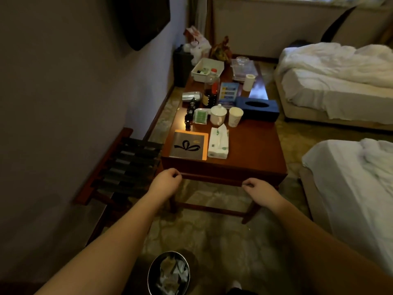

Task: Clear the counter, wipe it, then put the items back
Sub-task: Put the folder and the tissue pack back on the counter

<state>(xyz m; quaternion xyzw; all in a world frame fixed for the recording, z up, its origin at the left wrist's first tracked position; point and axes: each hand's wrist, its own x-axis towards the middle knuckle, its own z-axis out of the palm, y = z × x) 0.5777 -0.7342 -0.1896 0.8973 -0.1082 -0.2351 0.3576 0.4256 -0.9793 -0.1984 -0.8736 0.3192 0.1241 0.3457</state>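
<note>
Both hands are held out in front of the near edge of the tabletop (251,145), with nothing gripped in either. The left hand (168,177) is seen with its fingers loosely curled, just at the lower front edge near the left corner. The right hand (254,187) is likewise loosely curled, its fingertips close to the lower edge toward the right; whether either hand touches the wood cannot be told.

The reddish-brown tabletop is crowded along its left and middle. Nearest the front, a grey folder (189,145) marked with a black bow is laid flat, and a soft tissue pack (219,143) is set just beside it on the right. Behind these, a green packet (201,116), a white lidded cup (218,114) and a paper cup (235,116) are lined up in a row, with a dark blue tissue box (258,108) to their right. A black object (190,114), too dark to identify, is lying left of the packet. Farther back, a silver hair dryer (191,96), a dark bottle (211,92), a blue leaflet (228,92) and a paper roll (249,81) are seen, then a white tray (208,68) holding small items.

A luggage rack (127,167) is placed against the wall on the left, a filled waste bin (169,273) is standing on the floor below the arms, and two beds (340,81) with white linen are on the right.
</note>
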